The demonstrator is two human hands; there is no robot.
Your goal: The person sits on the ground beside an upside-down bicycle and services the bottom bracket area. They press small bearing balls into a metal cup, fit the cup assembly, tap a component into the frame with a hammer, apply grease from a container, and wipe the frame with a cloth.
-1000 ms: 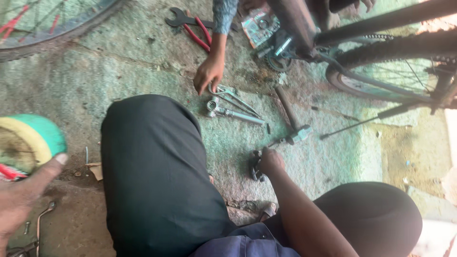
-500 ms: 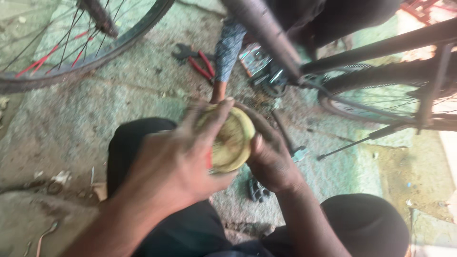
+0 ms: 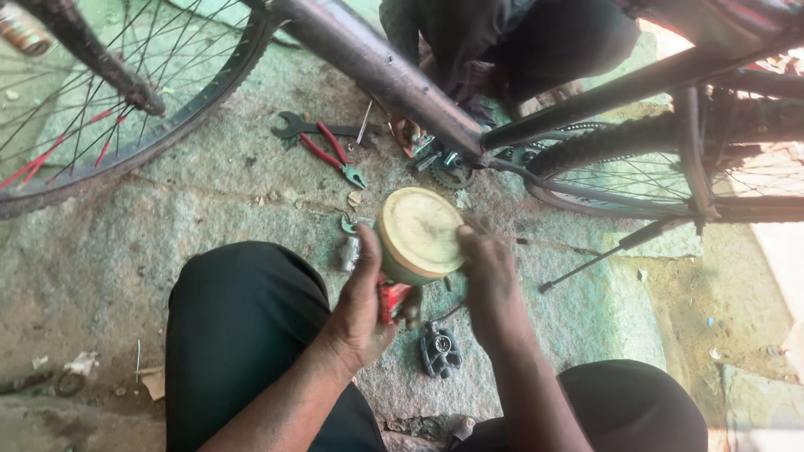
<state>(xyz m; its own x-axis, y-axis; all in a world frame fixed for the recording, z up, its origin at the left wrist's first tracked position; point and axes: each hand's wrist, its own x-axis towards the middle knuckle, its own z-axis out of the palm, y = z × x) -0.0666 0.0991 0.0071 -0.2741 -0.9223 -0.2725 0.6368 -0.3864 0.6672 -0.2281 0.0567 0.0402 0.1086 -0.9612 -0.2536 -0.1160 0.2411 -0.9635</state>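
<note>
Tin: round tin (image 3: 416, 236) with a pale yellowish lid and a green-and-red side, held up at the middle of the head view, above the stone floor (image 3: 209, 209) and between the two knees.
Left hand: left hand (image 3: 367, 303) sits at 7 o'clock from the tin, fingers curled around its side and underside, thumb up along its left edge; it is closed on the tin.
Right hand: right hand (image 3: 488, 280) sits at 4 o'clock from the tin, fingertips pressed on the right rim of the lid; it grips that edge, fingers narrow.
Pedal: dark bicycle pedal (image 3: 440, 351) lies on the floor at 6 o'clock from the tin, just beside the right wrist.
Small metal parts: a short metal socket piece (image 3: 350, 253) lies on the floor at 9 o'clock from the tin, near the left thumb.
Pliers: red-handled pliers (image 3: 333, 155) lie at 11 o'clock from the tin, well apart from it, crossing a dark spanner (image 3: 293, 127).
Bicycle: front wheel (image 3: 109, 100) fills the 10 o'clock corner; the frame tube (image 3: 377, 71) runs across the top; the rear wheel (image 3: 662, 167) lies at 2 o'clock, with the kickstand (image 3: 603, 255) slanting down to the floor at 3 o'clock.
Other person: another person's hand (image 3: 406, 132) touches the crank area at 12 o'clock, partly hidden behind the frame.
Knees: black trousers (image 3: 243, 335) cover the left leg at 8 o'clock.
</note>
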